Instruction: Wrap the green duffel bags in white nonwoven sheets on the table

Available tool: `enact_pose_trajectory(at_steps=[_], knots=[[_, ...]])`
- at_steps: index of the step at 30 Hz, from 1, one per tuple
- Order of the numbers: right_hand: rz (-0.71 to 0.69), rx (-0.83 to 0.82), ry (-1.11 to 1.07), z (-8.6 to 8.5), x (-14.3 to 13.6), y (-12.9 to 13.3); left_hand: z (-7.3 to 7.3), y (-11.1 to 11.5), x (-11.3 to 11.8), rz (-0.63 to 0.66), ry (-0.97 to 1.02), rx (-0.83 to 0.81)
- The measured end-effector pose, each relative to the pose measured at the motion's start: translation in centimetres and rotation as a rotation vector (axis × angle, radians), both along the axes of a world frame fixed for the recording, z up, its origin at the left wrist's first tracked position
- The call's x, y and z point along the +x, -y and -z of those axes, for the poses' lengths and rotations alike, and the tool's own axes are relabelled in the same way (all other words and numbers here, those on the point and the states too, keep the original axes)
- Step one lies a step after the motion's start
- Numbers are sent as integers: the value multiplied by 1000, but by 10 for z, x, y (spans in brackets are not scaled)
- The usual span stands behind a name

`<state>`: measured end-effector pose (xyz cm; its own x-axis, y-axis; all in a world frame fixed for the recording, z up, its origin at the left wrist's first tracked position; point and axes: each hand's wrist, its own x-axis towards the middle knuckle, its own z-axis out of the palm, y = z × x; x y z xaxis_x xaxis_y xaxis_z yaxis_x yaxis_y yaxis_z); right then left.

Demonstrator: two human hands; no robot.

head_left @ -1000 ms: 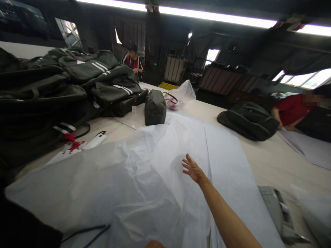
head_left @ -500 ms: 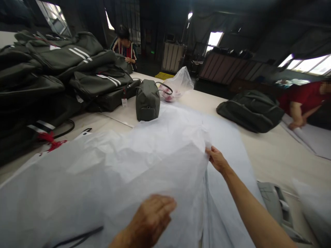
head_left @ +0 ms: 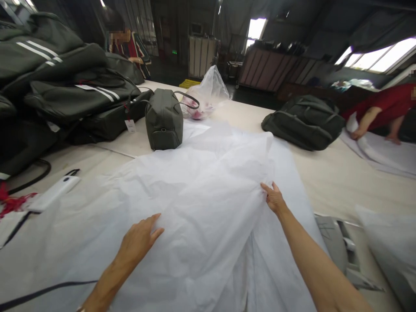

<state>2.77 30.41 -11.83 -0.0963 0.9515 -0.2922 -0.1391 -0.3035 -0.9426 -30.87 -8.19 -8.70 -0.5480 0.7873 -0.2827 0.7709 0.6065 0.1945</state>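
Sheet [head_left: 201, 186] at right hand [head_left: 275, 200], clear bag [head_left: 214, 84] of pinkish items [head_left: 197, 113]

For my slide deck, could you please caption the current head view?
Left hand open over white sheeting, right hand at its edge, dark bags beyond.

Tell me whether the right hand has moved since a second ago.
Yes: the right hand has moved rightward, farther from the small standing bag and nearer the grey device.
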Motion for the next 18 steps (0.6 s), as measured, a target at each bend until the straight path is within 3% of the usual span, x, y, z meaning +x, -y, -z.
enact_pose_trajectory(at_steps=[4, 9, 11, 13, 16, 18], knots=[[139, -1, 17, 7, 3, -11, 7, -9, 0, -46, 70, -125], [260, -23, 131, 20, 21, -12, 26, 0, 8, -3, 69, -97], [294, -41, 177, 27, 31, -9, 35, 10, 12, 35, -38, 37], [325, -53, 224, 34, 41, -6, 39, 19, 17, 137, -186, 282], [353, -46, 298, 44, 54, -7, 28, 27, 31, 379, -345, 689], [346, -13, 351, 49, 60, -9, 15, 28, 44, 499, -345, 832]])
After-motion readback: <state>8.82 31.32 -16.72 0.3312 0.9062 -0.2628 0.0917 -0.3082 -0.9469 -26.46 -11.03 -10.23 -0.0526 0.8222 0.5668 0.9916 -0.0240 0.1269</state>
